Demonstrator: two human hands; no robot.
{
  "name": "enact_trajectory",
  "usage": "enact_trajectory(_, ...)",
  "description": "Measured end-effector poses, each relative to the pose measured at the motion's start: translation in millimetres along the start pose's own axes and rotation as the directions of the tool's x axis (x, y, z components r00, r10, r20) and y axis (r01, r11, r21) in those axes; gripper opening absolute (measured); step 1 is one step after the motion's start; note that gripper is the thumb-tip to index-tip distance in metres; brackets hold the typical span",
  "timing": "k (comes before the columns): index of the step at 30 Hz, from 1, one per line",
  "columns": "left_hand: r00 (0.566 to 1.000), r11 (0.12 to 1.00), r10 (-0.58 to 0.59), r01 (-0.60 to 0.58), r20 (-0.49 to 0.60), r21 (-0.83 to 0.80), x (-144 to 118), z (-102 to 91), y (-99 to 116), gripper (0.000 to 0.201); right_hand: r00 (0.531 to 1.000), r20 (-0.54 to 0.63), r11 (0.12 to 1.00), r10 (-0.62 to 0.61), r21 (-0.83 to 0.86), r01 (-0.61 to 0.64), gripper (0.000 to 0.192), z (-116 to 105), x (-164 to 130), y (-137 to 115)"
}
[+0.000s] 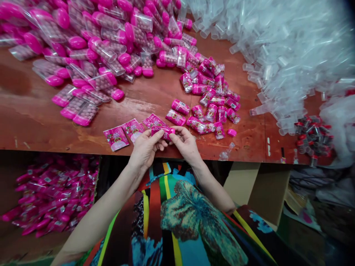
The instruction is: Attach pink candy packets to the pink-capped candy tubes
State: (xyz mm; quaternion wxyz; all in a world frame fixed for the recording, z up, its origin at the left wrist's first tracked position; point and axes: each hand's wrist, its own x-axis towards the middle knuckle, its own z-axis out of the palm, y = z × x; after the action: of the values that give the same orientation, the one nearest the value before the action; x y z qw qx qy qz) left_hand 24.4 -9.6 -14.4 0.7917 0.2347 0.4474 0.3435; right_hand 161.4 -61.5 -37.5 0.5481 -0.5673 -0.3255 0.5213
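Open bare wood on the near left of the table [36,122], wide enough for a hand to pass. Far left blocked by a heap of pink-capped tubes [91,44]. Far right crowded by a mound of clear empty tubes [280,55]. Centre right cluttered by a loose spread of pink wrapped tubes [213,96]. Flat pink labels [124,133] lying just left of both hands. Narrow clear strip between the spread and the clear mound, reaching the near edge. Small red-capped vials [313,135] at near right.
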Motion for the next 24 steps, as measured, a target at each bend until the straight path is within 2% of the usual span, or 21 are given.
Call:
enact_trajectory(4, 1.0, 1.0, 0.023, -0.023, 0.001, -0.015, 0, 3.1, -3, 0.037, 0.999, 0.042, 1.0, -0.013, -0.011, 0.014, 0.036, -3, -1, 3)
enact_trajectory(14, 0.995, 0.987, -0.084, 0.09, 0.046, -0.136, 0, 2.7, -6, 0.028, 0.999, 0.035, 0.996, -0.002, 0.093, -0.001, 0.045, 7, -5, 4)
enact_trajectory(24, 0.994, 0.971, -0.104, 0.108, 0.027, -0.213, 1, 10.9, -6, 0.027, 0.999, 0.014, 0.99, -0.032, -0.139, 0.034, 0.038, 5, -13, 5)
